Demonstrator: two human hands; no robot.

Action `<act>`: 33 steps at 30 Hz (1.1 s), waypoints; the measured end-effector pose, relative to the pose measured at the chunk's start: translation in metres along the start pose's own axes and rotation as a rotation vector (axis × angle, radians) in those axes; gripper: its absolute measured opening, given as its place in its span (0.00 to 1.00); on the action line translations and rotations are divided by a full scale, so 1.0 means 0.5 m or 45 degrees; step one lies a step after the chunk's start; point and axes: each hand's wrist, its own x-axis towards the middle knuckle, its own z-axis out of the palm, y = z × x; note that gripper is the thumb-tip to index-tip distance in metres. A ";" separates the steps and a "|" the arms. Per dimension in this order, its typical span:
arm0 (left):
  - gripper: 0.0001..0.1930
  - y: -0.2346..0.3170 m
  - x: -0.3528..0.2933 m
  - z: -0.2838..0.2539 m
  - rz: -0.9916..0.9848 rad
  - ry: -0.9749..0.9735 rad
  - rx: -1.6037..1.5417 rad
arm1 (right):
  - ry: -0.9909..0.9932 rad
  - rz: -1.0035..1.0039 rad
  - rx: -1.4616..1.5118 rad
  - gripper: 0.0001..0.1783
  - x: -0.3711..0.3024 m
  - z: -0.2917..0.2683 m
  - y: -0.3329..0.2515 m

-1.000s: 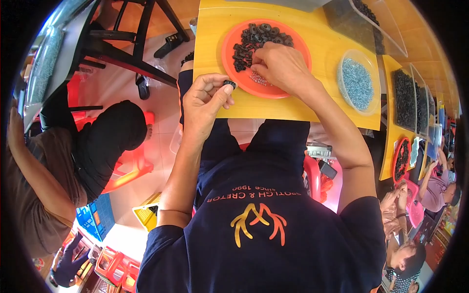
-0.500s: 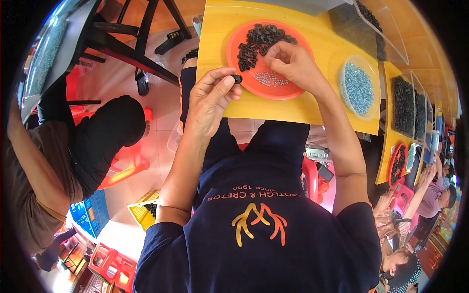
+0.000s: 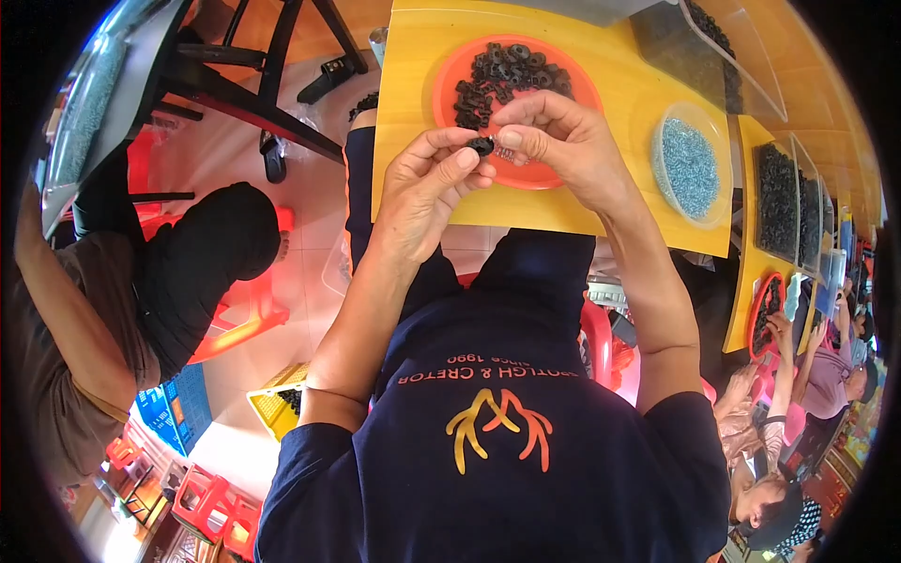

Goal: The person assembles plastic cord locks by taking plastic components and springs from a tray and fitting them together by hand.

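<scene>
My left hand (image 3: 424,192) pinches a small round black plastic part (image 3: 481,146) between thumb and fingertips, over the near edge of an orange-red plate (image 3: 584,80). Close against that part, my right hand (image 3: 577,150) has its thumb and forefinger pinched together; whatever they hold is too small to make out. On the plate lies a pile of similar black parts (image 3: 511,70). Tiny silvery metal pieces (image 3: 503,150) show there too, partly hidden behind my fingers.
A clear round tub (image 3: 690,169) of small bluish-silver metal pieces stands right of the plate on the yellow table (image 3: 615,47). Transparent bins (image 3: 784,206) of black parts are further right. Another person (image 3: 84,328) sits at left, near a dark wooden stand (image 3: 253,94).
My right hand has come from the plate's middle toward me and left, meeting the black part. My left hand has shifted slightly right with that part.
</scene>
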 end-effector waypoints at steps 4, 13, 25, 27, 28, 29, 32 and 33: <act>0.11 -0.004 -0.002 -0.005 0.031 -0.014 0.037 | -0.015 0.067 -0.088 0.10 -0.012 0.007 -0.010; 0.09 -0.004 -0.014 -0.009 -0.002 -0.126 0.253 | -0.143 0.206 -0.066 0.10 -0.027 0.002 -0.012; 0.09 0.001 -0.022 -0.052 -0.006 -0.104 0.143 | 0.074 0.033 -0.497 0.09 0.024 -0.021 0.036; 0.09 0.004 -0.019 -0.062 0.003 -0.085 0.152 | 0.128 -0.178 -1.036 0.07 0.038 -0.027 0.037; 0.09 0.006 -0.018 -0.066 0.011 -0.066 0.161 | 0.128 -0.177 -1.036 0.07 0.039 -0.025 0.039; 0.09 0.007 -0.017 -0.071 0.010 -0.066 0.160 | 0.089 -0.261 -1.133 0.07 0.042 -0.021 0.042; 0.09 0.010 -0.016 -0.078 0.016 -0.021 0.151 | 0.023 -0.357 -1.326 0.08 0.046 -0.001 0.046; 0.09 0.011 -0.016 -0.079 0.022 -0.010 0.136 | 0.001 -0.365 -1.426 0.08 0.045 0.006 0.046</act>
